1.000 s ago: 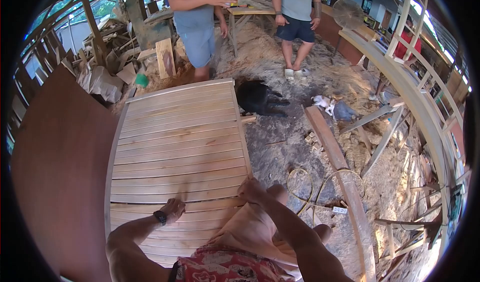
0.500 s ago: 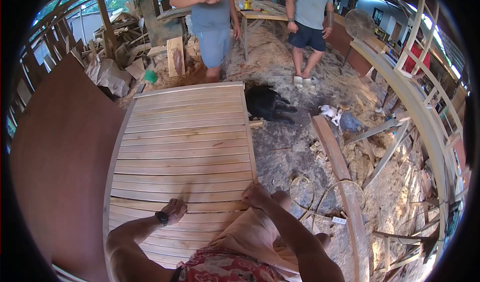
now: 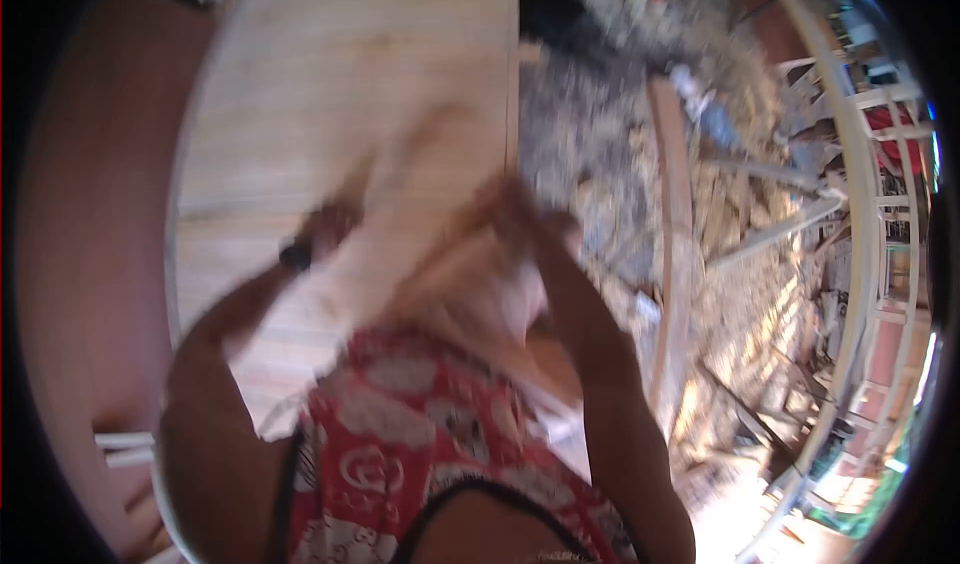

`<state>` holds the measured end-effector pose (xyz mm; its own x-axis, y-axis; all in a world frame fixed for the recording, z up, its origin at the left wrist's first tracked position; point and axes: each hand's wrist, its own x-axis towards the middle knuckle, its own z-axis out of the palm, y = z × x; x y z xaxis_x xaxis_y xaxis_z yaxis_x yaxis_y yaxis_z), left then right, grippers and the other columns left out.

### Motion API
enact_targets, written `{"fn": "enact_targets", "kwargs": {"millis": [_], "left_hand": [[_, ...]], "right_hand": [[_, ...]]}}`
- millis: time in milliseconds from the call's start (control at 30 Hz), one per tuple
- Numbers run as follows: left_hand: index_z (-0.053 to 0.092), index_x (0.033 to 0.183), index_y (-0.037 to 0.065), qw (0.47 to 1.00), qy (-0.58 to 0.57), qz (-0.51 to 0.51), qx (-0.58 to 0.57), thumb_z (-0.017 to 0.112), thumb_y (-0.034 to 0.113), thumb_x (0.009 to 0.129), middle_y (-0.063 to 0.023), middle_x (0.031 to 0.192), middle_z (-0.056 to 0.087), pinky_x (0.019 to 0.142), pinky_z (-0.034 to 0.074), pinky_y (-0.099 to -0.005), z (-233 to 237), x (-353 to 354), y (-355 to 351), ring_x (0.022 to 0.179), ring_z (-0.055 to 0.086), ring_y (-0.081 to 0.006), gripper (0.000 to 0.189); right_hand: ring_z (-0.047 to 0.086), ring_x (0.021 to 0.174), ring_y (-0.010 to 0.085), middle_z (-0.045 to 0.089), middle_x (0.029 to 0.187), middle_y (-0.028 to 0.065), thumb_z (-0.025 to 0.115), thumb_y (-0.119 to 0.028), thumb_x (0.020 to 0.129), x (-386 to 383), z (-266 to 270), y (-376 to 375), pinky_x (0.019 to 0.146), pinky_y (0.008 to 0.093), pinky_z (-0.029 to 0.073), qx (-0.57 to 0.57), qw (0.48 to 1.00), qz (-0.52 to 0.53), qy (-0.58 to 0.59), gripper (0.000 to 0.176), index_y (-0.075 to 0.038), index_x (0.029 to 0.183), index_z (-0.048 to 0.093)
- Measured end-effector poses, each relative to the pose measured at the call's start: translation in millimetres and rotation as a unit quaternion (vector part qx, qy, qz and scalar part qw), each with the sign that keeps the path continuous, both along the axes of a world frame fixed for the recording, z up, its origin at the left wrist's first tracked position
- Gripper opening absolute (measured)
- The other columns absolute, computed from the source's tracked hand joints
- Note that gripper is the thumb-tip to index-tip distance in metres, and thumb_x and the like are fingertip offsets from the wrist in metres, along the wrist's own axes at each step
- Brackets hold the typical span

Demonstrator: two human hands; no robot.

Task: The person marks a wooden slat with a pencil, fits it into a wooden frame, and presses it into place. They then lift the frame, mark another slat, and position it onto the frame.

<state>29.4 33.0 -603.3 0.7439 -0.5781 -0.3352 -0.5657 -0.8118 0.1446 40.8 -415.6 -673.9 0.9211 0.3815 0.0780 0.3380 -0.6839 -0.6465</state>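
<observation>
A large slatted wooden panel (image 3: 300,94) lies in front of me, smeared by motion. My left hand (image 3: 335,222), with a dark watch (image 3: 296,254) at its wrist, is low over the slats at the left of centre. Its fingers are too blurred to read. My right hand (image 3: 498,200) is at the panel's right edge, beside my bent knee, and looks closed. What it holds, if anything, is hidden.
A reddish-brown sheet (image 3: 100,214) stands along the left. On the right, a long timber (image 3: 672,164) lies on the sawdust-covered ground, with a curved wooden frame (image 3: 858,224) beyond it. A black dog (image 3: 560,14) lies past the panel's edge.
My view has tilted down sharply, so the panel and hands sit higher and my patterned red top shows more. Both hands stay at about the same places on the panel.
</observation>
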Motion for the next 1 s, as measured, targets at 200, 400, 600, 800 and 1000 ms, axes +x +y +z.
{"fn": "enact_targets", "kwargs": {"millis": [200, 400, 600, 800, 1000], "left_hand": [[0.064, 0.125, 0.015, 0.976, -0.060, -0.017, -0.209, 0.068, 0.021, 0.094, -0.0122, 0.127, 0.060, 0.103, 0.045, -0.0497, 45.8, -8.4, -93.4, 0.120, 0.055, -0.0365, 0.032], [0.063, 0.125, 0.015, 0.961, -0.101, -0.040, -0.253, 0.068, 0.019, 0.093, -0.0123, 0.121, 0.057, 0.100, 0.045, -0.0498, 36.5, -15.6, -108.3, 0.114, 0.055, -0.0360, 0.033], [0.063, 0.127, 0.015, 0.964, -0.121, -0.041, -0.232, 0.066, 0.020, 0.095, -0.0141, 0.123, 0.057, 0.101, 0.045, -0.0504, 36.0, -20.1, -107.8, 0.115, 0.054, -0.0377, 0.033], [0.064, 0.127, 0.014, 0.964, -0.132, -0.038, -0.229, 0.066, 0.022, 0.095, -0.0141, 0.124, 0.058, 0.102, 0.045, -0.0503, 36.2, -22.0, -109.2, 0.116, 0.055, -0.0374, 0.033], [0.065, 0.124, 0.013, 0.954, -0.156, -0.026, -0.254, 0.071, 0.020, 0.092, -0.0135, 0.124, 0.060, 0.101, 0.047, -0.0502, 28.3, -25.7, -109.5, 0.116, 0.056, -0.0375, 0.034]], "right_hand": [[0.073, 0.097, 0.0215, 0.079, 0.097, -0.0005, 0.068, -0.027, 0.085, -6.2, 114.3, 23.0, 0.093, 0.0418, 0.051, -0.087, 0.995, 0.023, -0.042, 0.014, -0.022, 0.081, 0.080], [0.073, 0.099, 0.0197, 0.079, 0.099, -0.0028, 0.071, -0.028, 0.083, -7.1, 129.0, 22.7, 0.095, 0.0398, 0.049, -0.112, 0.993, 0.013, -0.038, 0.012, -0.021, 0.081, 0.081], [0.072, 0.100, 0.0198, 0.079, 0.099, -0.0023, 0.071, -0.028, 0.083, -6.2, 124.7, 21.2, 0.095, 0.0395, 0.049, -0.094, 0.995, 0.014, -0.028, 0.012, -0.022, 0.081, 0.081], [0.073, 0.101, 0.0207, 0.079, 0.099, -0.0027, 0.072, -0.029, 0.083, -5.3, 123.9, 21.6, 0.096, 0.0403, 0.048, -0.083, 0.996, 0.008, -0.024, 0.012, -0.021, 0.081, 0.081], [0.072, 0.102, 0.0186, 0.080, 0.098, -0.0036, 0.071, -0.028, 0.083, -6.2, 126.9, 22.7, 0.096, 0.0384, 0.048, -0.095, 0.995, 0.003, -0.006, 0.013, -0.021, 0.081, 0.081]]}}
